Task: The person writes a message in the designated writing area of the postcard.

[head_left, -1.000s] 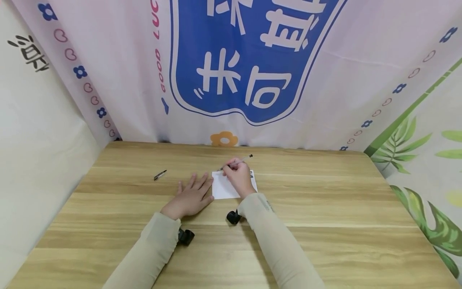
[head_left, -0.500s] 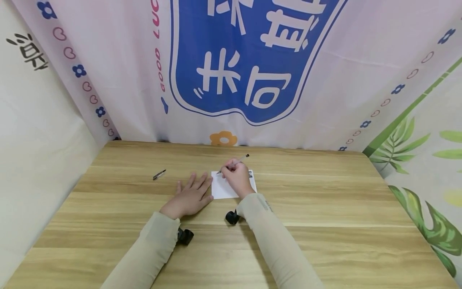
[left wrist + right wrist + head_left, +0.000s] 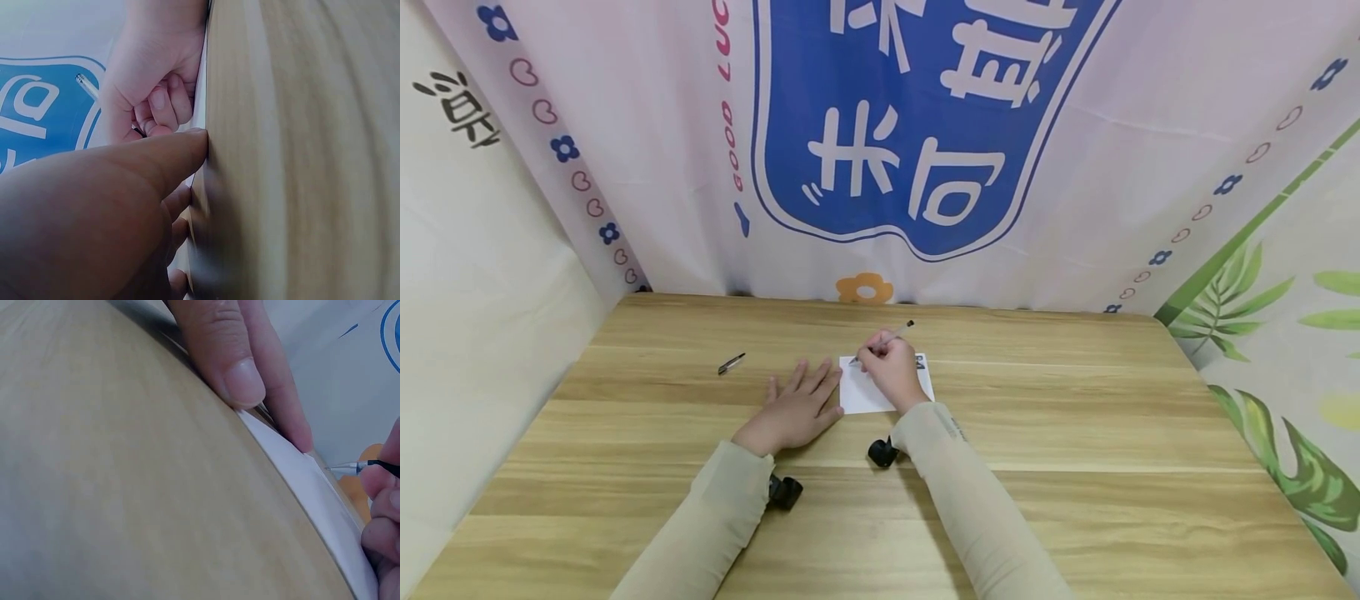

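White sheet [image 3: 863,395] lies flat on the worktop [image 3: 1075,442], centre, toward the far side, directly in front of me. My left hand [image 3: 792,417] is spread palm-down just left of it, thumb and a fingertip on the sheet's left edge – probably so the sheet can't slide or turn. My right hand [image 3: 893,371] rests over the right half, pinching the pen [image 3: 898,331] between thumb and fingers, other fingers curled under; a low grip near the tip, likely for fine control. Pen leans, tail up to the far right, tip near the sheet's far left corner – can't tell if it touches. Dark print [image 3: 921,362] sits at the sheet's far right corner, partly behind my right hand. Small pen-like piece [image 3: 731,363] lies well left, beyond my left hand, presumably there to keep it out of the way.
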Available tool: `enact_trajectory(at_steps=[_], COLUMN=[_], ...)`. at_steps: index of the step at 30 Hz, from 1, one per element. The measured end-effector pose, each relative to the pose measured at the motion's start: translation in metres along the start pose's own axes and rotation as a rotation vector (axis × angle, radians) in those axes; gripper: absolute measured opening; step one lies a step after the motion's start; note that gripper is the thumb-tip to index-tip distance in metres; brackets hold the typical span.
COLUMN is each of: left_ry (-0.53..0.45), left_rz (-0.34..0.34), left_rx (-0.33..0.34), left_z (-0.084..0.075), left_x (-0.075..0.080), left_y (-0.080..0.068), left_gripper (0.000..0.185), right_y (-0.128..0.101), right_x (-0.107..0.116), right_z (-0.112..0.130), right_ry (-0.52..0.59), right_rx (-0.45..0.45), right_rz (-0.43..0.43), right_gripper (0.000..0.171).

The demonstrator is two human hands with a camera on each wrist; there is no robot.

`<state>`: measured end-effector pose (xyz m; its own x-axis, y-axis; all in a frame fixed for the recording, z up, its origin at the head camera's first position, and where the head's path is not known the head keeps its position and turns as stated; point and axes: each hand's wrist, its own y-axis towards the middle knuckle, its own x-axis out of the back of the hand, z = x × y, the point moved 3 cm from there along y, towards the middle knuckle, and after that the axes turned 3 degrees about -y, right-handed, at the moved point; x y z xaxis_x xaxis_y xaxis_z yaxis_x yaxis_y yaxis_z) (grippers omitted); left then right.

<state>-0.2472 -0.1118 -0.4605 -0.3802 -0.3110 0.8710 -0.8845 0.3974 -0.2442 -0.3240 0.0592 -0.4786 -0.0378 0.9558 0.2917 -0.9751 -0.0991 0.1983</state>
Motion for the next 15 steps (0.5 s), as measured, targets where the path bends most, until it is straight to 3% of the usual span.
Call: enact_trajectory(at_steps=[15], left_ry=[-0.006], left_rz=[-0.005], left_rx=[0.003], left_z=[-0.0003], left_x=[0.0003], left_y=[-0.0002], left_gripper=[0.067], right_y=[0.0015], right_x=[-0.0018], right_z=[-0.0017], right_ry=[-0.012], right_rx=[0.022], right_rz=[0.016], right_gripper=[0.005])
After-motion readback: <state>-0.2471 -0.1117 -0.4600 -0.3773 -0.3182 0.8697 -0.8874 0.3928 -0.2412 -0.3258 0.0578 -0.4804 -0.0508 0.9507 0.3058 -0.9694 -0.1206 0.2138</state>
